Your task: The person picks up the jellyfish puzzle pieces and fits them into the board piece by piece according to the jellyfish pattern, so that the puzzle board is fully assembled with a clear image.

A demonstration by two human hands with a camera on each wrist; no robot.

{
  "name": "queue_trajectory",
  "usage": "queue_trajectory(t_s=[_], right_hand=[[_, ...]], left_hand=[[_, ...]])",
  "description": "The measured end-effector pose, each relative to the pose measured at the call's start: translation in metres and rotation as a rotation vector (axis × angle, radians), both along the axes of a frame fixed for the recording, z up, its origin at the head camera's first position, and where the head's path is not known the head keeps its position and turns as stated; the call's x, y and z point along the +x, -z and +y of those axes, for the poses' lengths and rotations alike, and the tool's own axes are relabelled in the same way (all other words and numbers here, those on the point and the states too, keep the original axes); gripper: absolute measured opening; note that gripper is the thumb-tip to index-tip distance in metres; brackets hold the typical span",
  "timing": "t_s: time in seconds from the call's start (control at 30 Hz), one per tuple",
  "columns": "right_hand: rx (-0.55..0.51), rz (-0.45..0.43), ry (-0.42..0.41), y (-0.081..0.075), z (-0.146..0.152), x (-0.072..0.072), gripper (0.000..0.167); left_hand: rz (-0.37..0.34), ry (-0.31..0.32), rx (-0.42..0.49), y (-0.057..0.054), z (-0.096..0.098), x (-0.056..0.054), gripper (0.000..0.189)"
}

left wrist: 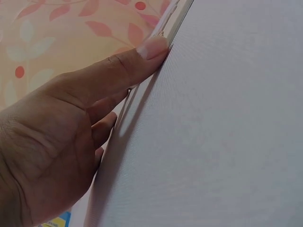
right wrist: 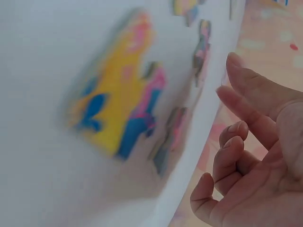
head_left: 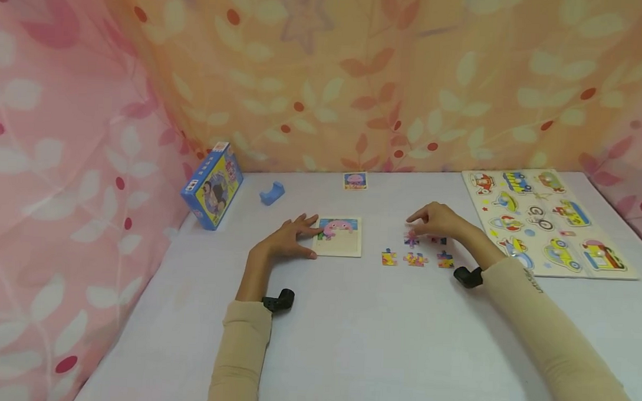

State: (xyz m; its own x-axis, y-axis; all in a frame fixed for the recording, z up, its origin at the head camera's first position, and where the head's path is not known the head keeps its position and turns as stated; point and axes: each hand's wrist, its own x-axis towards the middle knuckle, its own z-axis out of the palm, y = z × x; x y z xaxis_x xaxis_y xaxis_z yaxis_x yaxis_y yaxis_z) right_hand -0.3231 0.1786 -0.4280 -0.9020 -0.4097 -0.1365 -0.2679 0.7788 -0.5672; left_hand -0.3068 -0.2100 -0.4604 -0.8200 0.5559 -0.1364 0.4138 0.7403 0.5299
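My left hand (head_left: 289, 238) rests at the left side of a small square puzzle tray (head_left: 346, 247), its fingers spread and its thumb (left wrist: 154, 47) against the tray's edge. Several pieces form part of a pink cartoon face (head_left: 338, 226) along the tray's upper part. To the right, my right hand (head_left: 441, 219) hovers above loose jigsaw pieces, thumb and index finger apart with nothing between them. Those pieces include a yellow one (head_left: 389, 258), a wider one (head_left: 415, 260) and a pink-blue one (head_left: 411, 240). The hand partly covers another piece (head_left: 439, 240).
A wooden peg board with vehicle shapes (head_left: 537, 231) lies at the right, under the right forearm's far side. At the left stand a blue box (head_left: 213, 186) and a small blue holder (head_left: 271, 193). A small picture card (head_left: 356, 181) lies near the back curtain.
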Motion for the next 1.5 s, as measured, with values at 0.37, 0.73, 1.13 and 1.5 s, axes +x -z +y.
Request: queue_trajectory(t_s=[0.37, 0.73, 1.13, 1.5], right_hand=[[0.074, 0.052, -0.002, 0.008, 0.008, 0.017, 0.034], [0.07, 0.112, -0.04, 0.014, 0.007, 0.017, 0.028], [0.158, 0.294, -0.184, 0.013, 0.006, 0.018, 0.019], [0.072, 0.311, -0.217, -0.007, -0.044, 0.003, 0.02]], left_hand=[[-0.01, -0.028, -0.005, 0.0, 0.0, 0.006, 0.072], [0.022, -0.017, 0.02, 0.002, 0.002, 0.004, 0.072], [0.02, -0.018, 0.007, 0.004, 0.0, 0.006, 0.073], [0.002, -0.019, -0.011, 0.001, 0.002, 0.003, 0.071]])
